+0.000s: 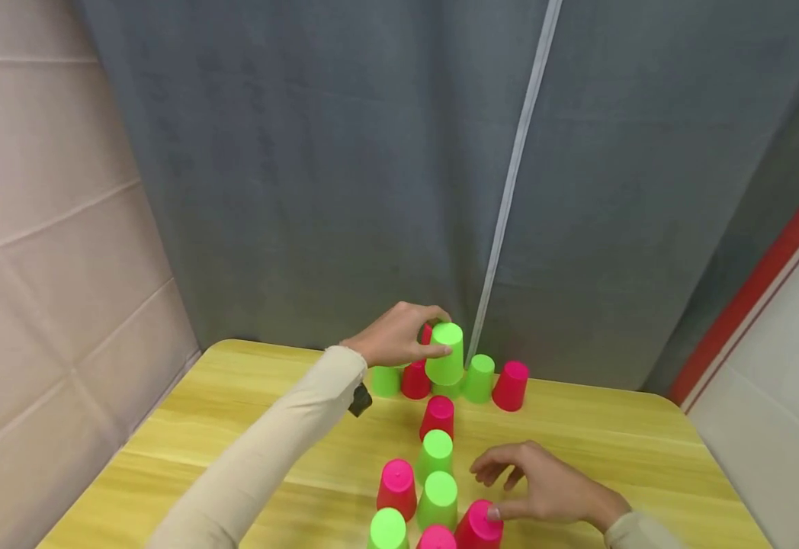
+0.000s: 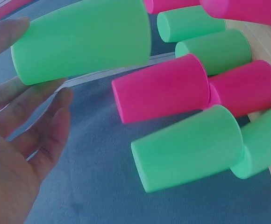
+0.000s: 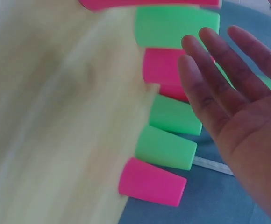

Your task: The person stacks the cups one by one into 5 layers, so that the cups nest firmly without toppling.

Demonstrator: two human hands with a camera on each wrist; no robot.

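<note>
The left hand (image 1: 396, 335) is wrapped round a bright green upside-down plastic cup (image 1: 446, 352) — thumb on the near side, fingers over the far side. The cup is held at the second level, above a back row of upside-down cups on the yellow wooden counter (image 1: 248, 412). In that row a small green cup (image 1: 385, 380), a pink cup (image 1: 415, 380), another green cup (image 1: 478, 377) and a pink end cup (image 1: 511, 385) are seen. In the left wrist view the held cup (image 2: 82, 39) is seen against the fingers (image 2: 46, 135).

The right hand (image 1: 543, 488) is loose and nothing is held by it; its thumb is laid on the base of a pink cup at the near edge (image 1: 478, 524). More pink and green cups are stood just beside it.

The held cup is judged to be light, thin and smooth — easily squashed or knocked. It is best taken round its sides, near the middle, with a soft hold.
</note>
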